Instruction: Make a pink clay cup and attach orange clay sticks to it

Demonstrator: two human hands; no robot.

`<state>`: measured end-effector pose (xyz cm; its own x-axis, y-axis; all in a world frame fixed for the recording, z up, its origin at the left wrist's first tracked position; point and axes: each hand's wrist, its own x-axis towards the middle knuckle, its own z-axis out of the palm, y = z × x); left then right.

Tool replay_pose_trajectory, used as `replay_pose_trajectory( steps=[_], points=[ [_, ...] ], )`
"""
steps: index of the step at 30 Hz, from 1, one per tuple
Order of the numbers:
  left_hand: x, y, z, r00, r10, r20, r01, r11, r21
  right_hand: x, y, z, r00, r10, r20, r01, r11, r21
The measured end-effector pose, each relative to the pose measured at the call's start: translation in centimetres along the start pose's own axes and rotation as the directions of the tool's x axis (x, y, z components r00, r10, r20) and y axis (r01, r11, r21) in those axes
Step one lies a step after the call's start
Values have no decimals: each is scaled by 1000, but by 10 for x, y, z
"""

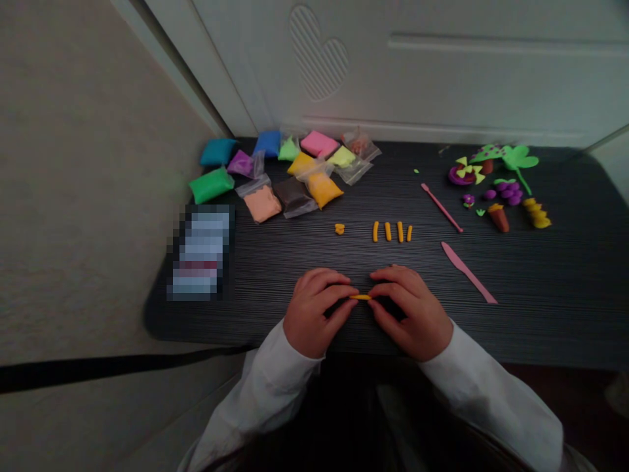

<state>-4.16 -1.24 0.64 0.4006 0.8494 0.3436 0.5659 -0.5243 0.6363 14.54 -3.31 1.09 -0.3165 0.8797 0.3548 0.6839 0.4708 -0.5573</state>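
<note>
Your table (275,262) dark. Your left hand (317,311) and right hand (410,311) near its close edge, slightly apart, fingertips of each pinching one end of thin yellow-orange roll (362,297). Roll's long axis runs left-right, ends pointing at your two hands. Beyond it: four short rolls (388,231), axes roughly front-to-back; small yellow-orange lump (339,229) left of them.

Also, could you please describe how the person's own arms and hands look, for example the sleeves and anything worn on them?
Both arms are in long, plain white sleeves that end at the wrists. The left hand and the right hand are bare, without gloves, and I can see no ring or bracelet on them.
</note>
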Motion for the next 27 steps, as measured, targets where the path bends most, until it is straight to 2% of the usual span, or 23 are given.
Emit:
replay_pose_trajectory(
  steps=[9,14,27],
  points=[
    [3,2,-1,997,71,-6,-71,997,-39,0,2,0,999,-31,21,31,999,-16],
    [2,2,-1,999,40,4,-40,998,-47,0,3,0,1000,-22,20,22,1000,1],
    [2,4,-1,999,43,17,-43,999,-30,0,2,-2,999,-8,39,7,1000,17]
  ],
)
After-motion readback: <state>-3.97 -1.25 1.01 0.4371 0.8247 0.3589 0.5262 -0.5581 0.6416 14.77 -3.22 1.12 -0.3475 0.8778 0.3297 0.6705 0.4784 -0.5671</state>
